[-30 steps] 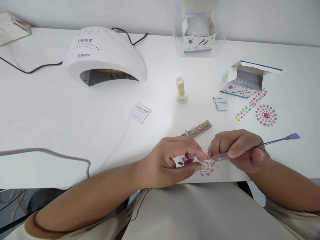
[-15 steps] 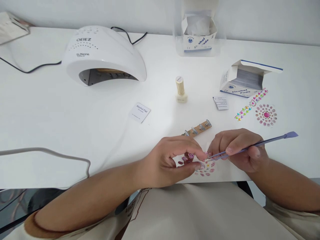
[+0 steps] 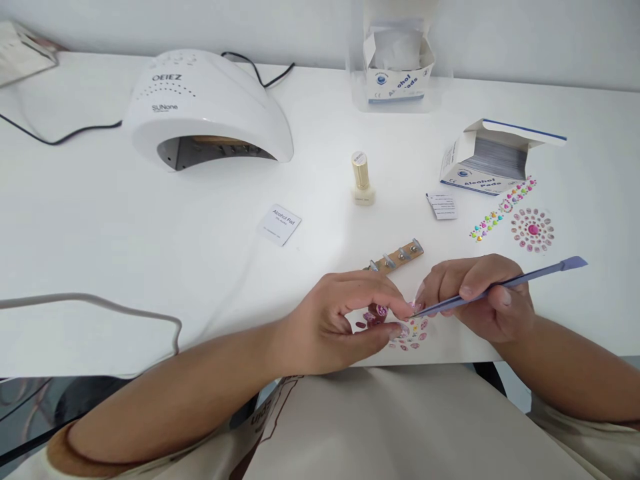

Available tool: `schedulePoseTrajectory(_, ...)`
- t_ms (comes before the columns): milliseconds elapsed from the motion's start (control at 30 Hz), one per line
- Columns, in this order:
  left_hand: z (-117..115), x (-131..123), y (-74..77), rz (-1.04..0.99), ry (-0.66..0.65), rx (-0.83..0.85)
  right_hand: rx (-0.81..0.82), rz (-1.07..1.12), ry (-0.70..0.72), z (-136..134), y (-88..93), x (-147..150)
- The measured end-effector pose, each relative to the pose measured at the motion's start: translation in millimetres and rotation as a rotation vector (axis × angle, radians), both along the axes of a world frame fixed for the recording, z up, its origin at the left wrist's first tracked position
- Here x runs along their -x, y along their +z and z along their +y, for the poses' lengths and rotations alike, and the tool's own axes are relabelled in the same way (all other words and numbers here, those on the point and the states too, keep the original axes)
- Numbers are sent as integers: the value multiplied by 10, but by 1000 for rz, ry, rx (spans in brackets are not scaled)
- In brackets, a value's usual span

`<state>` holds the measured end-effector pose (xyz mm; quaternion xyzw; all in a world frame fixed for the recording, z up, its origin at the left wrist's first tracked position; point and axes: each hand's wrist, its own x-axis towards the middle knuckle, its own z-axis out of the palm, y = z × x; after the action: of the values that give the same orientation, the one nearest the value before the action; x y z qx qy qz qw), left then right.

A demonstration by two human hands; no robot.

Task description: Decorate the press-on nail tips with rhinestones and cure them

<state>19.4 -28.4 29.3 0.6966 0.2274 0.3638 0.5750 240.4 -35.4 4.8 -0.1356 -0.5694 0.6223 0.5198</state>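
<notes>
My right hand [image 3: 485, 297] pinches a pair of purple tweezers [image 3: 533, 275] between thumb and fingers. Their flat, wide end points to the right, and their tips reach the index fingertip of my left hand [image 3: 345, 317]. The left thumb and index finger curve toward each other with a gap between them. Whether a tiny piece sits at the tweezer tips is too small to tell. Pink nail gems [image 3: 414, 337] lie in a ring-like pattern below my fingers, partly hidden. Just beyond the left hand is a wooden nail-tip stand [image 3: 403, 255] with clear tips on it.
A white nail lamp [image 3: 210, 110] stands at the back left. A polish bottle [image 3: 362, 180] is mid-table, an alcohol pad packet [image 3: 281, 225] left of it. Alcohol pad boxes [image 3: 487, 173] [image 3: 397, 87] stand behind. Colourful gem stickers [image 3: 500, 212] and a round gem sheet [image 3: 533, 230] lie right.
The tweezers have turned slightly in my right hand and their wide end has shifted left. Their arms, visibly apart before, now look close together. My left hand has stayed in place.
</notes>
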Motion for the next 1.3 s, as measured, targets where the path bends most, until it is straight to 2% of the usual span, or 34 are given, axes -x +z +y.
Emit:
schedulePoseTrajectory(333, -6, 5, 4, 18, 4, 18, -8, -7, -34, 0, 5, 22)
schedulePoseTrajectory(700, -11, 16, -12, 41, 31, 63, -109, -45, -198, 4, 8, 62)
schedulePoseTrajectory(900, -13, 16, 20, 46, 106, 80, -34, -19, -253, -21, 25, 74)
schedulePoseTrajectory(1033, 22, 87, 130, 70, 247, 113, 10, 2, -266, -17, 28, 57)
schedulePoseTrajectory(1167, 124, 245, 235, 189, 568, 115, 66, 11, -306, 55, 9, 35)
schedulePoseTrajectory(1233, 189, 332, 240, 291, 674, 115, 74, 8, -330, 107, -14, 21)
schedulePoseTrajectory(1300, 249, 408, 204, 404, 715, 145, 86, -15, -364, 157, -45, 4)
